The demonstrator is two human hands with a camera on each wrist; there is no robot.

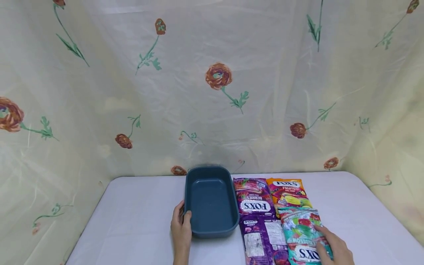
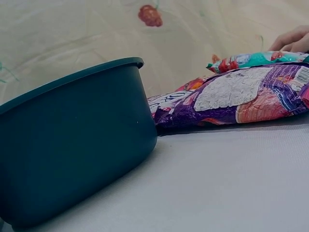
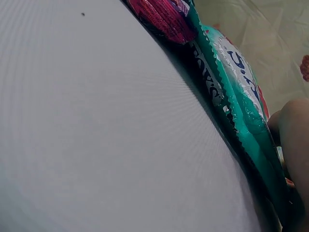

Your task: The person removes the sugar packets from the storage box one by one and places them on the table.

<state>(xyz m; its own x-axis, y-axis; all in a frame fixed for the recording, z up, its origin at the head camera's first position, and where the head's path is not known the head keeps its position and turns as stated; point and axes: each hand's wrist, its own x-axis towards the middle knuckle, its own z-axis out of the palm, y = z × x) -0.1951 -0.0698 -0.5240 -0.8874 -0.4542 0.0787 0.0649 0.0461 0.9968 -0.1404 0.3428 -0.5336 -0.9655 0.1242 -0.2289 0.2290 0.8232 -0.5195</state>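
A deep blue-green plastic tub (image 1: 212,234) stands on the table. My left hand (image 1: 181,230) holds its left side, the thumb over the rim and the fingers along the outer wall. To the right of the tub lie several Fox's candy bags. My right hand (image 1: 336,246) grips the right edge of the teal candy bag (image 1: 303,232), which in the left wrist view lies higher than the purple bag beside it. Nearby are a purple berries bag (image 1: 254,195), a second purple bag (image 1: 265,239) with its printed back up, and an orange fruits bag (image 1: 288,191).
The white-covered table (image 1: 139,221) has a far edge just behind the tub and bags. Behind and at both sides hangs a pale curtain (image 1: 185,99) with printed flowers.
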